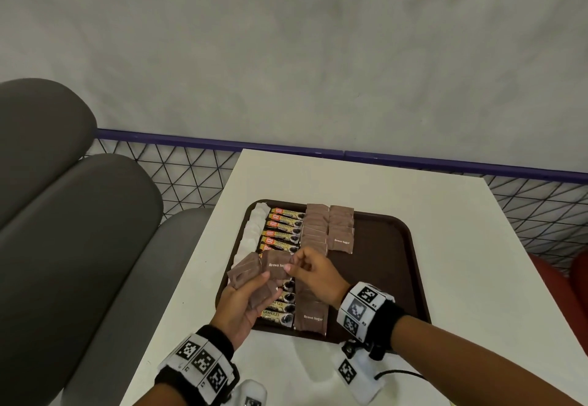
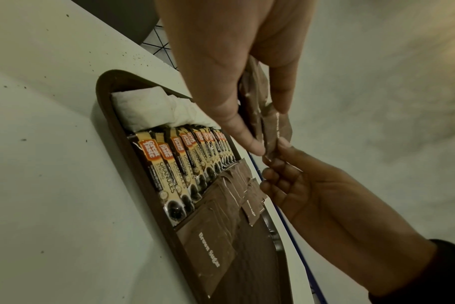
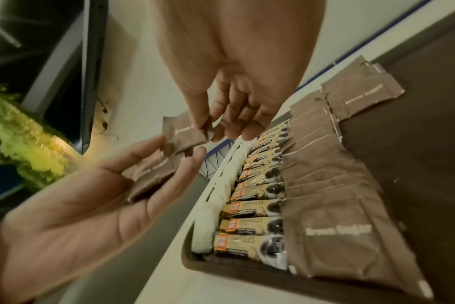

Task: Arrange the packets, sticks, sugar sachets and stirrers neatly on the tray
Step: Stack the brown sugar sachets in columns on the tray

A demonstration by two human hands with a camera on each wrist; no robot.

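White table (image 1: 366, 182), brown tray (image 1: 381, 262), grey wall (image 1: 286, 39) behind.

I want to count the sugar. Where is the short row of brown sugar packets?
In the head view, the short row of brown sugar packets lies at the tray's far end, just right of the long brown sugar row.

The left hand (image 1: 241, 303) is held palm up over the near left corner of the tray (image 1: 410, 265), its fingers loosely curled around a small stack of sachets (image 1: 246, 273). The right hand (image 1: 313, 273) is just beside it, pinching the top sachet (image 1: 276, 265) between thumb and index finger, with the other fingers curled in.
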